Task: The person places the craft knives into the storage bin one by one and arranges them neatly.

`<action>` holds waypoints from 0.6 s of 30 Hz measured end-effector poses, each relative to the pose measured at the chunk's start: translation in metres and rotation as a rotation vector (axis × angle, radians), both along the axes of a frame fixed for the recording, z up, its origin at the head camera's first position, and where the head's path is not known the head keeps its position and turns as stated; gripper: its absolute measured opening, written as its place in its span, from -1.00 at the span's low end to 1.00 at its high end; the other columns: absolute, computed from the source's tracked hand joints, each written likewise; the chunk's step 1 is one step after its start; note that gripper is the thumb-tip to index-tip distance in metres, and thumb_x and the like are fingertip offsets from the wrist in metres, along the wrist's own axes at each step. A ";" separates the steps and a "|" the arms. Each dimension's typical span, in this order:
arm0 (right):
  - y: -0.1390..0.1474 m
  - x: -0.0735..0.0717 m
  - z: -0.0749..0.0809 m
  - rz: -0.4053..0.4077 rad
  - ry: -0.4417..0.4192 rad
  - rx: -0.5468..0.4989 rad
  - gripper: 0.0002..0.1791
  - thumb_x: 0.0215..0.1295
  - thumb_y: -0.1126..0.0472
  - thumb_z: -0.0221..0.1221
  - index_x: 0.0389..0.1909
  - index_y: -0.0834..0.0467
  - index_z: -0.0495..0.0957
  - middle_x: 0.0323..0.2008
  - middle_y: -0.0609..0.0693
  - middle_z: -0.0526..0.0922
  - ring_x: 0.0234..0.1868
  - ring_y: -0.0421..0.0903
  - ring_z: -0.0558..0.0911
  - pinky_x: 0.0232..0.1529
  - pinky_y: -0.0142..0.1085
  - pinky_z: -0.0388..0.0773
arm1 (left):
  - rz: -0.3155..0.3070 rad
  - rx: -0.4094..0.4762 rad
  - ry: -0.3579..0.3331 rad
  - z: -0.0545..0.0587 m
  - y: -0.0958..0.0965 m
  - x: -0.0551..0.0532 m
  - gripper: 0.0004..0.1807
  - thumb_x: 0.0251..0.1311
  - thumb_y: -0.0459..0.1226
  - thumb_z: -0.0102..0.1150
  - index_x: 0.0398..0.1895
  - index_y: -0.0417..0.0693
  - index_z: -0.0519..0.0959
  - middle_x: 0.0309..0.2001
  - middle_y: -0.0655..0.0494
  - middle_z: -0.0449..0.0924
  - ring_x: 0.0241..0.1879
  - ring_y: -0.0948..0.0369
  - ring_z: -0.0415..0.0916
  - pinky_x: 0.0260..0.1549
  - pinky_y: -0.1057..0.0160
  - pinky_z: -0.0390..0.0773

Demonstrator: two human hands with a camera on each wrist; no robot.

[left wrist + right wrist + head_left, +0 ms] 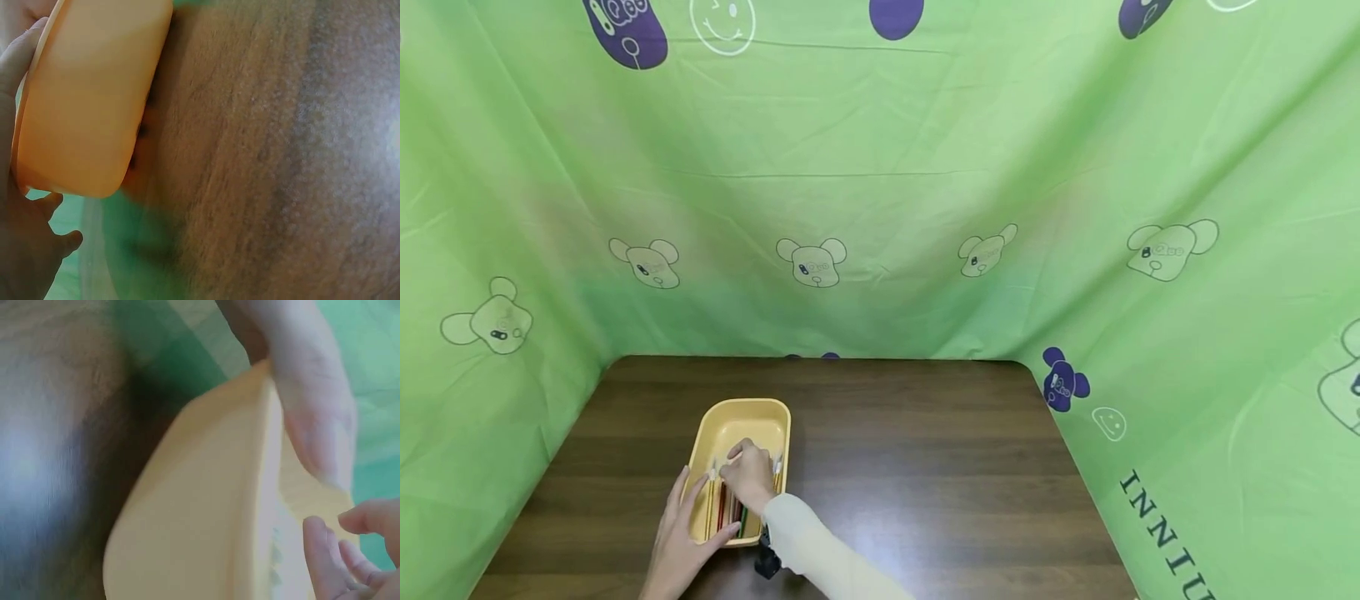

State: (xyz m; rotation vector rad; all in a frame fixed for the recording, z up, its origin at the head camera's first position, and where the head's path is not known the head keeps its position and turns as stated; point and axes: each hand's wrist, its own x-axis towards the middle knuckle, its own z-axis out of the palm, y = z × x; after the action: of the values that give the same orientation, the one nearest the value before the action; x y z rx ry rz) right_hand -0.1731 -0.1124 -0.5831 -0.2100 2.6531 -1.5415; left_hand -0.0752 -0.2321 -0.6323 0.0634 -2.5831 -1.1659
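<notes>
A pale yellow tray (pixel 745 407) holds several slim coloured sticks lying lengthwise. Thin yellow-handled paintbrushes (pixel 709 510) with whitish tips lie along its left side, beside a red pencil (pixel 722 507) and a dark green pencil (pixel 743 521). Another brush (pixel 777 468) is by the right wall. My left hand (pixel 679 533) spreads around the tray's near-left corner, fingers fairly straight, thumb at the near rim. My right hand (pixel 749 477) reaches down inside the tray, fingers bent over the sticks. Whatever lies under those fingers is hidden. The left wrist view shows the tray's outer wall (pixel 94 106).
Under the tray is a dark brown wooden table (pixel 925 475), reaching far to the right. Green printed curtains (pixel 880 208) hang along its back and sides. A small black device (pixel 767 560) sits at my right wrist, close to the tray's near-right corner.
</notes>
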 end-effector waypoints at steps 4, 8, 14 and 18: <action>0.014 -0.004 0.009 0.030 0.026 -0.027 -0.85 0.15 0.36 0.38 -0.28 0.15 0.64 -0.53 -0.13 0.67 -0.53 -0.31 0.57 -0.33 -0.38 0.53 | -0.014 -0.050 -0.047 0.007 -0.001 -0.001 -0.01 0.07 0.02 0.59 0.50 -0.22 0.35 0.60 -0.32 0.03 0.42 -0.47 0.17 0.16 -0.62 0.18; 0.027 -0.006 0.016 0.063 0.044 -0.030 -0.85 0.17 0.36 0.35 -0.25 0.16 0.64 -0.50 -0.13 0.66 -0.50 -0.31 0.57 -0.41 -0.43 0.54 | -0.016 -0.102 -0.103 0.013 -0.003 0.000 0.09 0.08 0.09 0.56 0.54 -0.28 0.24 0.61 -0.30 0.02 0.45 -0.46 0.14 0.18 -0.75 -0.03; 0.044 -0.007 0.024 0.112 0.105 -0.010 -0.84 0.18 0.37 0.31 -0.22 0.15 0.65 -0.44 -0.13 0.69 -0.43 -0.37 0.60 -0.35 -0.49 0.56 | 0.016 -0.158 -0.137 0.024 -0.011 0.003 0.18 0.05 0.11 0.57 0.56 -0.32 0.15 0.57 -0.35 0.08 0.46 -0.45 0.08 0.14 -0.81 -0.12; 0.059 -0.007 0.028 0.159 0.199 0.008 -0.82 0.21 0.38 0.30 -0.16 0.21 0.66 -0.36 -0.05 0.71 -0.37 -0.36 0.63 -0.28 -0.51 0.58 | 0.034 -0.166 -0.150 0.033 -0.014 0.002 0.14 0.11 0.10 0.53 0.56 -0.31 0.14 0.53 -0.40 0.14 0.46 -0.49 0.06 0.17 -0.80 -0.15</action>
State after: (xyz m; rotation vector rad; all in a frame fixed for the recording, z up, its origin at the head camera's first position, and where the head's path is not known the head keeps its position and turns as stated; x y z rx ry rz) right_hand -0.1802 -0.0530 -0.5548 -0.5882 2.7079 -1.5333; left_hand -0.0728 -0.2461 -0.5990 0.1631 -2.7881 -0.9641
